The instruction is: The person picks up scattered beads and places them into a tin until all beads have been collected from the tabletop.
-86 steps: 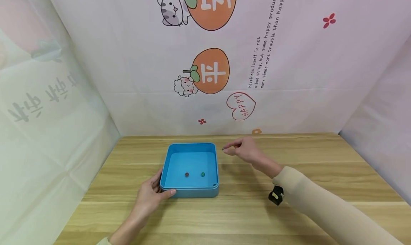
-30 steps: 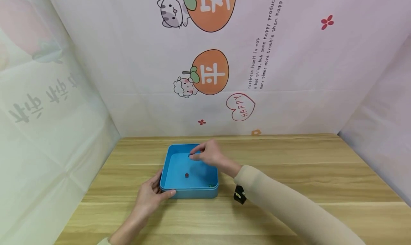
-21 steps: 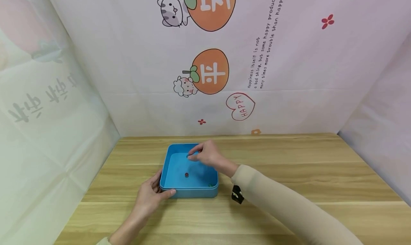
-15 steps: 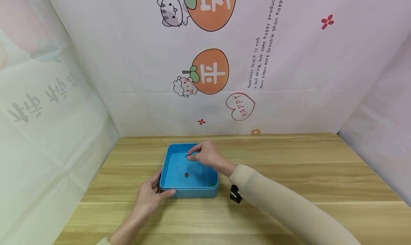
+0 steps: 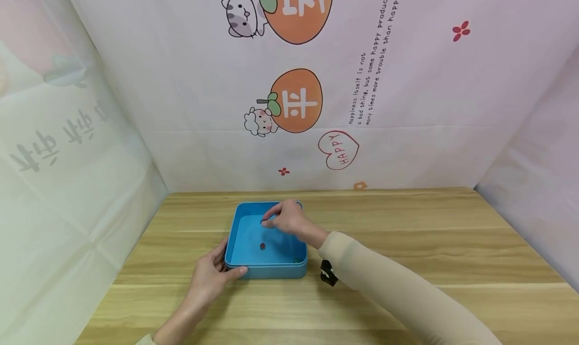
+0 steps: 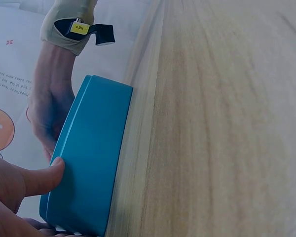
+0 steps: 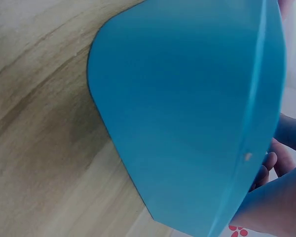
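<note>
A square blue open-topped box (image 5: 276, 271) stands on the wooden table. My left hand (image 5: 211, 275) grips its near left corner, thumb on the front wall and fingers round the left side. Over the inside of the box, my right hand (image 5: 291, 220) pinches a tiny dark bead (image 5: 261, 222) between thumb and index finger; its colour is hard to make out. A reddish bead (image 5: 262, 246) lies on the box floor. Something small and green, likely a bead (image 5: 296, 260), sits in the near right corner, partly behind the rim. In the right wrist view the box wall (image 7: 187, 113) hides the fingertips.
The wooden table (image 5: 407, 224) reaches back to a printed white cloth (image 5: 203, 154) hung behind it. More cloth hangs at the left and right sides. A black wrist device (image 5: 328, 273) hangs below my right sleeve.
My right hand has come left from beside the box to above it, then sunk slightly, still pinching the tiny bead. The green bead mid-floor has left its place. The left hand stays put.
</note>
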`<control>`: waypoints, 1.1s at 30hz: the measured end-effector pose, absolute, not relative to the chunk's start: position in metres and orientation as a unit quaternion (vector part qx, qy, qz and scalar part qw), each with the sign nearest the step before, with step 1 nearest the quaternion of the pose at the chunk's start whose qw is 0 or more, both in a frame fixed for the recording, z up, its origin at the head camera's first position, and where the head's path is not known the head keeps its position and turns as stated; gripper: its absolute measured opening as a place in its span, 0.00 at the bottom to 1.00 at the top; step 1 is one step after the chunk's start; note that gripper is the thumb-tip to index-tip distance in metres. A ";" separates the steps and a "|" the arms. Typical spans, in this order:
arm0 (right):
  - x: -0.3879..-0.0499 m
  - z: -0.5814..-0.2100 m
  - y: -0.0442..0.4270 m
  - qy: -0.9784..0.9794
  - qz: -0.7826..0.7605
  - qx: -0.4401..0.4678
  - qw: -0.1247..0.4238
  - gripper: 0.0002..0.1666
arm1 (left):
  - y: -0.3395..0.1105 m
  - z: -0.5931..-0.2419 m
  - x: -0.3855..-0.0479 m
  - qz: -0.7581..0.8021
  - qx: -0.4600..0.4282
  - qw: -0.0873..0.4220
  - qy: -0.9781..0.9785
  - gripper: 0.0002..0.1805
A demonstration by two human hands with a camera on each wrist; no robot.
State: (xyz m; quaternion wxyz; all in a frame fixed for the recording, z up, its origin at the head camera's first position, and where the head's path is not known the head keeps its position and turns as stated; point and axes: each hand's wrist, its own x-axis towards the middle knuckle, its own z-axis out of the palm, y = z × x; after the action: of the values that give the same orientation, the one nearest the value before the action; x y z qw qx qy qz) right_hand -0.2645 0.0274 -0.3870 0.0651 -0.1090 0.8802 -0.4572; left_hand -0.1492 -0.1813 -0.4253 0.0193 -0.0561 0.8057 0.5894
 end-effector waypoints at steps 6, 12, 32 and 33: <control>-0.266 -0.390 0.029 0.877 -0.463 -0.110 0.059 0.06 | -0.182 -0.425 -0.150 0.586 -0.053 0.016 0.808 0.52; -0.261 -0.386 0.043 0.865 -0.485 -0.126 0.041 0.04 | -0.181 -0.427 -0.150 0.583 -0.058 0.017 0.810 0.52; -0.203 -0.369 0.143 0.867 -0.451 -0.211 -0.004 0.11 | -0.194 -0.400 -0.138 0.528 -0.007 -0.021 0.849 0.44; -0.200 -0.369 0.148 0.869 -0.447 -0.215 -0.002 0.11 | -0.195 -0.398 -0.137 0.520 -0.003 -0.030 0.854 0.41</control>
State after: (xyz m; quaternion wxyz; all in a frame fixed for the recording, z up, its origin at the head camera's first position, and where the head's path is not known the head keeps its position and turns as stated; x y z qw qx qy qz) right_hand -0.2003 0.1479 -0.3690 -0.0018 -0.2148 0.8685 -0.4467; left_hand -0.1372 -0.1951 -0.3978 -0.0300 -0.0032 0.8539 0.5196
